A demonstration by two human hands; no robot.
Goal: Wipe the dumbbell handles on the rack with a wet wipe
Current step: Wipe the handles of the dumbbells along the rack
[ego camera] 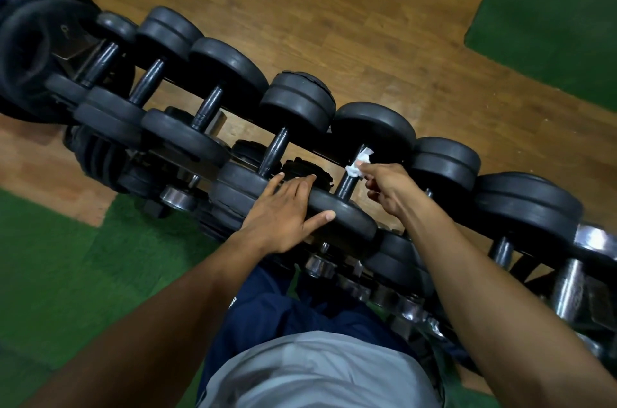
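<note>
Dumbbells with round, matte black rubber plates and dark metal handles are lying side by side along the rack, forming a slanting row across the wooden floor. At the middle of that rack, the right hand is pinching a crumpled white wet wipe between curled fingers and pressing it against the smooth dark handle of one dumbbell, just below its far plate. Beside it on the rack, the left hand is lying flat with straight, spread fingers on the near plate of the same dumbbell, gripping nothing. Under the top row of the rack, smaller dumbbells with shiny chrome ends are showing, partly hidden by the plates above. Green, rough-textured mats are covering the floor beyond the rack and on its near side. Close against the rack, navy trousers and a grey shirt are filling the bottom of the view.
</note>
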